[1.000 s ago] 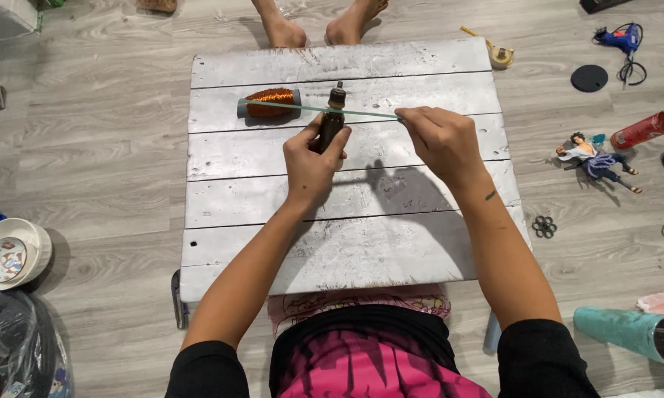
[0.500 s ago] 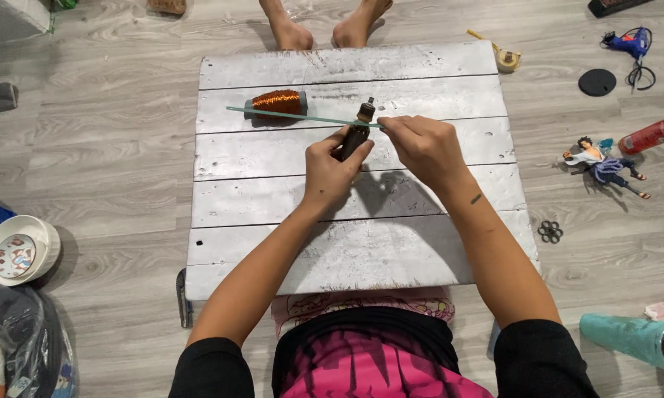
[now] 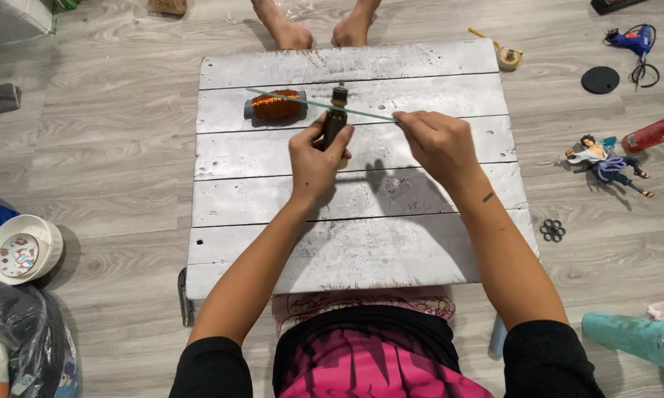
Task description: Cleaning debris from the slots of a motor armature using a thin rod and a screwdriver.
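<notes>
1. A white bowl point(image 3: 20, 248) stands on the floor, well apart from the table.
2. An orange spool point(image 3: 276, 105) lies on the grey wooden table point(image 3: 361, 243), near its far edge.
3. The left hand point(image 3: 315, 160) is closed around a dark hand tool point(image 3: 336, 116), which stands almost upright just right of the spool.
4. A thin green stick point(image 3: 361, 112) passes across the top of the tool, from above the spool to the right hand.
5. The right hand point(image 3: 439, 144) pinches the right end of the stick.
6. A small figure point(image 3: 606, 163) and a red can point(image 3: 652, 133) lie on the floor at the right.
</notes>
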